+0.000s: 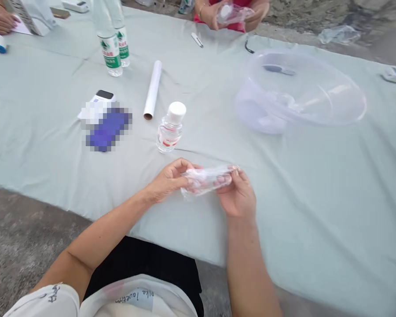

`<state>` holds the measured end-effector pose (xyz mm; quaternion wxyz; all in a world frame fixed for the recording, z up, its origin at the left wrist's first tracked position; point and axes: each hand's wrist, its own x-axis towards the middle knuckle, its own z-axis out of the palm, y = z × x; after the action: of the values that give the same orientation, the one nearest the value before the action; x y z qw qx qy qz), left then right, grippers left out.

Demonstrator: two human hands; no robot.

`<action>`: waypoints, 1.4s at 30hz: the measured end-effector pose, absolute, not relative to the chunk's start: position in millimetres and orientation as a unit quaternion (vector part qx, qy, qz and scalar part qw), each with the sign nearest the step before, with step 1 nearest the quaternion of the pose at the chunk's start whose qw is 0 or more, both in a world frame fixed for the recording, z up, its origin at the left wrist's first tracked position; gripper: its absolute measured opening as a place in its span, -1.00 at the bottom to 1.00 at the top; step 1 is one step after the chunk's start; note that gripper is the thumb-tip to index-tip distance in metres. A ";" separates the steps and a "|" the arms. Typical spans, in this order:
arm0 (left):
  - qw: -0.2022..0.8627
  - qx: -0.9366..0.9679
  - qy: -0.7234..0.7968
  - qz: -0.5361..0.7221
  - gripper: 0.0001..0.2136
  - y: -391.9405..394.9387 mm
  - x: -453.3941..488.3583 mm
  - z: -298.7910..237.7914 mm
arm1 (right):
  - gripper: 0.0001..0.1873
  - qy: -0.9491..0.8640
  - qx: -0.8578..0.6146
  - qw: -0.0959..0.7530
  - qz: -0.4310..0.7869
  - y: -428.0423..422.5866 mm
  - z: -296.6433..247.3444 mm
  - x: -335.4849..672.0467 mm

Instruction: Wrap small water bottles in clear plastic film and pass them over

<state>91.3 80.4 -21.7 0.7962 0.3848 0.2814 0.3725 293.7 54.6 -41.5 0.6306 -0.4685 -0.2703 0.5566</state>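
Note:
A crumpled piece of clear plastic film (205, 180) is stretched between my two hands, just above the pale green cloth (317, 198). My left hand (169, 179) pinches its left end with closed fingers. My right hand (238, 193) grips the right end, fingers curled round it. Something pinkish shows through the film, but I cannot make out what. A small clear bottle with a white cap (170, 127) stands upright just beyond my left hand.
A large clear plastic basin (300, 90) lies at the right. A white roll (152, 89), two water bottles (112, 42) and a white device (99, 103) are at the left. Across the table another person's hands (232, 14) hold clear plastic. A further hand (0, 20) rests far left.

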 end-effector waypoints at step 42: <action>0.662 0.122 0.388 0.630 -0.81 38.4 93.6 -11.6 | -0.69 -0.457 -0.525 0.659 0.285 35.0 -24.5 286.3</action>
<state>93.6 38.4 -11.6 0.6617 0.1216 0.3877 0.6301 286.3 35.0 -24.5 0.6592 -0.5252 -0.4567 0.2846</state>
